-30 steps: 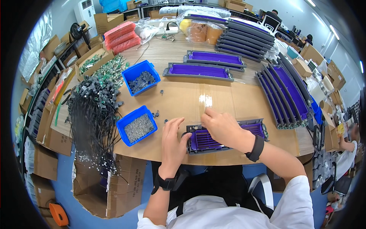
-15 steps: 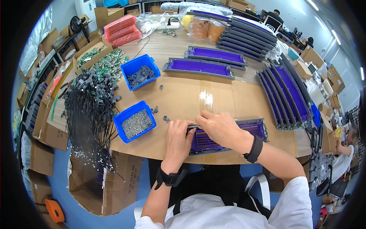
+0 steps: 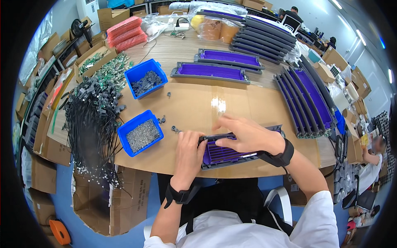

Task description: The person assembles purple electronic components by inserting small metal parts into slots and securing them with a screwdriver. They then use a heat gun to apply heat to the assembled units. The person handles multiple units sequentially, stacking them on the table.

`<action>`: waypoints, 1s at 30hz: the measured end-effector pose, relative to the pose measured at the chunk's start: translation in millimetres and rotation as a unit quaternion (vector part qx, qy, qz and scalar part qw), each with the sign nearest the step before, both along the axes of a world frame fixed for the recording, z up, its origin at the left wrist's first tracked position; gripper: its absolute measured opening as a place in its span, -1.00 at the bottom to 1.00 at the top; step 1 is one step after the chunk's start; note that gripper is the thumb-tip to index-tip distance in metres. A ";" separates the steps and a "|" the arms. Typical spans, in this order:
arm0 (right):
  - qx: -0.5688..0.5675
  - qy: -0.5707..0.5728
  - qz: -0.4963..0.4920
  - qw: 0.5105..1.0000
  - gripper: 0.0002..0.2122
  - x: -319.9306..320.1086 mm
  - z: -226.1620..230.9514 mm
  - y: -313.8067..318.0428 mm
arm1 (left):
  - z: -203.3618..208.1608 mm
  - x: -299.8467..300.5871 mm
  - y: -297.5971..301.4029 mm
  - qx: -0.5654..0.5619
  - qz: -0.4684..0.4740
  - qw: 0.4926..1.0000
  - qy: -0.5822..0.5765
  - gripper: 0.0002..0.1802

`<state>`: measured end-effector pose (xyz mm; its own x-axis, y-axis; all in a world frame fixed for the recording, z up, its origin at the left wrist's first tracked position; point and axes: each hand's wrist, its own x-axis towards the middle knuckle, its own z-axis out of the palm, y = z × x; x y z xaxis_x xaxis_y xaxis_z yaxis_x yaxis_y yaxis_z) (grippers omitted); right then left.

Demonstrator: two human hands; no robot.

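Observation:
A long grey housing with purple slats [image 3: 225, 153] lies near the front edge of the cardboard sheet. My left hand [image 3: 189, 153] is closed on its left end, the thumb pressed near the upper corner. A dark strip [image 3: 215, 137] runs along the far edge there, beside that thumb. Over the middle of the housing hovers my right hand [image 3: 254, 136], thumb and forefinger apart, with nothing visible between them; it hides part of the far edge. Several small grey plastic parts [image 3: 175, 129] lie beyond my left hand.
Left stand a blue bin of small metal pieces [image 3: 142, 135], a blue bin of dark parts [image 3: 147, 82] and a heap of black cables [image 3: 89, 120]. Two purple housings [image 3: 211, 72] lie at the back; more are stacked right [image 3: 304, 99]. A person [image 3: 374, 161] sits far right.
My right hand has moved back from the housing's left corner toward its middle, and its fingers have parted. My left hand stays on the left end. The whole view has shifted slightly.

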<state>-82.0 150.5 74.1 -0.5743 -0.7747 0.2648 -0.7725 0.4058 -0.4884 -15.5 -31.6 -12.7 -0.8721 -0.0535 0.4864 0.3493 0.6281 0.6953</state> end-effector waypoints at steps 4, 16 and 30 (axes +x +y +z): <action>0.142 0.040 -0.021 0.989 -0.86 0.5 1.1 8.2 | 0.2 -0.8 0.8 -0.004 -0.002 1.000 -0.005 -0.86; 0.191 0.056 0.007 0.980 -0.84 -1.6 -1.6 8.6 | 3.1 3.4 4.6 -0.020 0.009 0.999 -0.029 -0.85; 0.221 0.035 -0.094 0.970 -0.72 7.6 5.7 58.4 | -2.0 -3.8 7.0 0.050 0.010 0.998 -0.024 -0.67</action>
<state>-74.4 208.8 79.8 -0.7094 -0.7043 -0.0263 -0.6891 0.7009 -0.1840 -19.2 -24.6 -14.7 -0.8929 -0.1170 0.4348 0.3014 0.5620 0.7703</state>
